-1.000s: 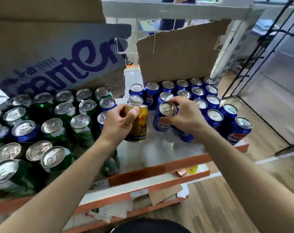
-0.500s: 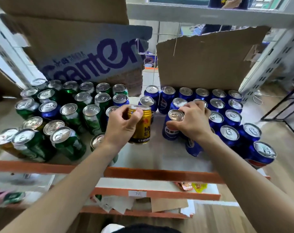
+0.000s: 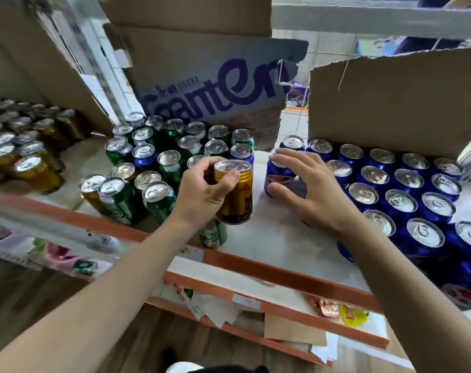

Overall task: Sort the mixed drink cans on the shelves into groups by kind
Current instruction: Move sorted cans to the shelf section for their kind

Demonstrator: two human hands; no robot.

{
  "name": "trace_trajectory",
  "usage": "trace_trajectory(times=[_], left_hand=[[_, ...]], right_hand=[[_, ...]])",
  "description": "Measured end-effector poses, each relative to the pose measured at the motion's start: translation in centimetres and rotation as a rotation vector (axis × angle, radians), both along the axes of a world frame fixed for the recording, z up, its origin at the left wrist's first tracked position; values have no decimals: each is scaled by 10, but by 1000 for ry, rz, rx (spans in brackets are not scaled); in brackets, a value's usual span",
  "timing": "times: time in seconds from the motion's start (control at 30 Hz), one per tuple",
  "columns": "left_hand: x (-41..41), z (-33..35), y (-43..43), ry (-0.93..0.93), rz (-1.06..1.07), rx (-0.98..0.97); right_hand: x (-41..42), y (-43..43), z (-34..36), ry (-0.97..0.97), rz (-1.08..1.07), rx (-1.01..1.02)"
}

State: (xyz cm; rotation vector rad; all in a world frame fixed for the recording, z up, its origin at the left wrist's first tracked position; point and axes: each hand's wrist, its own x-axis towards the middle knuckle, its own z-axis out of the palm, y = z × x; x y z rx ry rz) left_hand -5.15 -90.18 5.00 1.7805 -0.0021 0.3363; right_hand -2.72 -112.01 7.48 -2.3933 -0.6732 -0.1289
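Observation:
My left hand point(image 3: 202, 192) grips a gold can point(image 3: 235, 193) and holds it lifted above the white shelf point(image 3: 269, 238), near the middle. My right hand point(image 3: 307, 189) hovers with fingers spread just right of it, over a blue can point(image 3: 278, 179) standing at the left edge of the blue group point(image 3: 406, 200). Green cans point(image 3: 153, 168) crowd the shelf on the left, with two blue cans point(image 3: 144, 156) and a gold can point(image 3: 91, 193) mixed among them. More gold cans point(image 3: 27, 157) stand blurred at the far left.
A torn cardboard box with purple lettering point(image 3: 210, 84) stands behind the green cans, and a plain cardboard sheet point(image 3: 395, 103) backs the blue ones. The shelf has an orange front rail point(image 3: 282, 275). A lower shelf point(image 3: 255, 305) holds paper scraps and packets.
My right hand has let go of the blue can it held and opened above it. The view swung left, bringing the far-left gold cans into sight. The left hand still holds the gold can.

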Motion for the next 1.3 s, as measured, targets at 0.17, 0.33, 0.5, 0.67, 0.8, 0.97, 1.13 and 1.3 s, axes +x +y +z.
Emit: trace_trajectory(times=[0.17,0.33,0.5,0.67,0.8,0.97,1.13,1.3], left_hand=[[-5,8,43,-40,28,14],[-16,14,112,-69,75,94],[-38,22,200,-41,109,95],[-64,25,298,-31,161,165],[-77,26,366,-11,204,223],[-81,21,422,0,225,225],[-69,9,449,27,223,202],[-47,1,450,47,239,154]], right_hand=[[-1,40,7,-18,133,-63],[0,107,9,-25,162,-41],[-1,202,10,-36,190,-29],[-15,296,10,-3,228,-16],[-25,360,11,-33,236,-25],[-32,408,10,35,300,-42],[-23,428,8,13,276,-101],[-2,437,4,-2,275,-118]])
